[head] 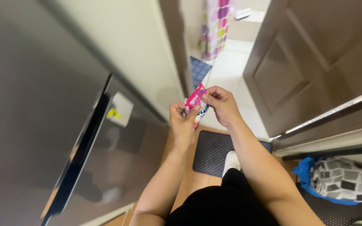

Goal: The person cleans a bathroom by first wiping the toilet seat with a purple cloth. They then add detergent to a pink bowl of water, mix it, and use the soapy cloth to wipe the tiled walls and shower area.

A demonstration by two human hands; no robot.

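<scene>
A narrow hallway with a wooden floor and a dark ribbed mat (214, 152). Above it, chest-high, a small pink sachet (196, 102) is pinched at its top between the left hand (182, 121) and right hand (223, 105), both grips closed on it, seemingly tearing it open; a firmer opposing pull looks needed. A grey fridge (30, 104) stands left, carrying a white-and-yellow tag (120, 109).

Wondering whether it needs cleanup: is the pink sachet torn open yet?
Cannot tell. Both the left hand and right hand pinch the pink sachet; fingers cover its top edge.
</scene>
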